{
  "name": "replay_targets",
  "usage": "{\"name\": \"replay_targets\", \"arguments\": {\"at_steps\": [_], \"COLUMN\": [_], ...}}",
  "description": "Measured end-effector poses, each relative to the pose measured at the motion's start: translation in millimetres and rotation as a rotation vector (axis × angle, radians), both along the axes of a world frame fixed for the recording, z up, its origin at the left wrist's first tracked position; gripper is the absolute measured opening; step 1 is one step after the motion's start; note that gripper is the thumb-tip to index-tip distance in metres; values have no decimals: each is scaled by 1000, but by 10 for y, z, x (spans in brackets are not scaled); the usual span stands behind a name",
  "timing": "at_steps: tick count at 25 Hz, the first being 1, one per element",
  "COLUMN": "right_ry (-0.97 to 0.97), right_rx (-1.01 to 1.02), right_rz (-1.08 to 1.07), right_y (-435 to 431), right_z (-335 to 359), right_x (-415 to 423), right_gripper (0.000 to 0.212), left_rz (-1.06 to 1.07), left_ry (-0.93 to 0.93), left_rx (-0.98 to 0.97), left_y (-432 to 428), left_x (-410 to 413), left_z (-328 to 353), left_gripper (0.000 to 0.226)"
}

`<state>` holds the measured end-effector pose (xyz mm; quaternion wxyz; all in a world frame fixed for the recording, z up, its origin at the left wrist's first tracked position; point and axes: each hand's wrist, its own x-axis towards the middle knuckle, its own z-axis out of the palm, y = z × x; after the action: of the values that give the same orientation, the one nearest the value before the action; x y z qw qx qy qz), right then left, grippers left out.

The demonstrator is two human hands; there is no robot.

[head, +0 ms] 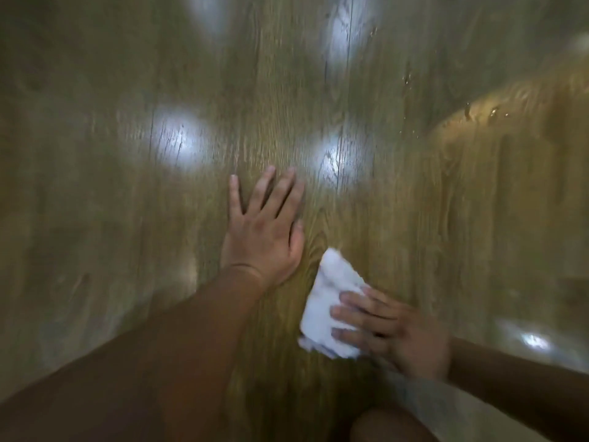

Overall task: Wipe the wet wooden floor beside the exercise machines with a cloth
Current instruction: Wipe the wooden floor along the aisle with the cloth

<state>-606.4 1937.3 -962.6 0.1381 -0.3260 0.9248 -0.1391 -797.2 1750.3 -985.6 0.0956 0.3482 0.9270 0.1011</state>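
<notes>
Right hand (392,330) presses cloth (331,301) with flat fingers, apparently mid-wipe; left hand (264,231) splayed on floor (414,202). Next, likely: droplets (490,113) at two o'clock.

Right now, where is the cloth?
Head view, low, right of centre: the cloth lies on the floor under the right hand, near the left hand.

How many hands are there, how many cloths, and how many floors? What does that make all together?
Hands: 2 (left hand flat on the boards, right hand)
Cloths: 1 (white cloth, under the right hand's fingers)
Floors: 1 (wooden floor, shiny with light spots)
Total: 4
</notes>
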Motion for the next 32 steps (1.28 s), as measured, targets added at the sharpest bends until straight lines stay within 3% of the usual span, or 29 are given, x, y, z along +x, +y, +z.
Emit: {"name": "replay_targets", "arguments": {"at_steps": [2,4,5,9,11,12,14,17,18,20,23,26,28,30,31,32], "right_ry": [3,104,160,100,28,70,139,-120,-218,-195,60,61,-2,137,154,44], "right_rx": [-48,-61,-36,26,-39,-47,-104,-120,-134,-115,-5,-10,-23,-4,-52,-95], "right_rz": [359,478,387,-558,-893,-933,-846,-260,-63,76,-98,-800,-1050,-852,-656,-431], "right_y": [490,905,1041,967,473,250,-201,-350,-141,329,911,956,433,27,-220,-304], "right_z": [-84,-176,-212,-41,-2,-113,-206,31,17,-10,-60,34,53,-156,-110,27], "right_x": [-343,-1151,-1591,-2827,-2790,-2491,-1334,229,308,-277,-1764,-2781,-2626,-1663,-986,-459], "right_gripper": [39,44,46,52,55,55,51,38,34,30,39,51,58,53,46,42], "left_rz": [1,-7,-11,-2,4,8,13,21,18,15,11,16,20,24,24,23], "left_ry": [11,12,14,24,30,30,21,16,17,10,12,15,19,17,18,20], "left_rx": [27,39,36,8,12,32,62,42,36,40,46,42,52,60,59,52], "left_y": [-19,-9,-4,-11,-6,-1,-9,-11,-6,-6,-12,-12,-13,-26,-23,-22], "left_x": [0,-4,-9,-3,4,3,-2,0,0,1,6,4,8,1,-2,-4], "left_z": [-24,-13,-10,-10,0,-6,-26,-5,-2,-14,-19,-26,-23,-26,-26,-19], "left_gripper": [59,59,59,59,59,59,57,57,57,56,56,55,55,55,56,57]}}
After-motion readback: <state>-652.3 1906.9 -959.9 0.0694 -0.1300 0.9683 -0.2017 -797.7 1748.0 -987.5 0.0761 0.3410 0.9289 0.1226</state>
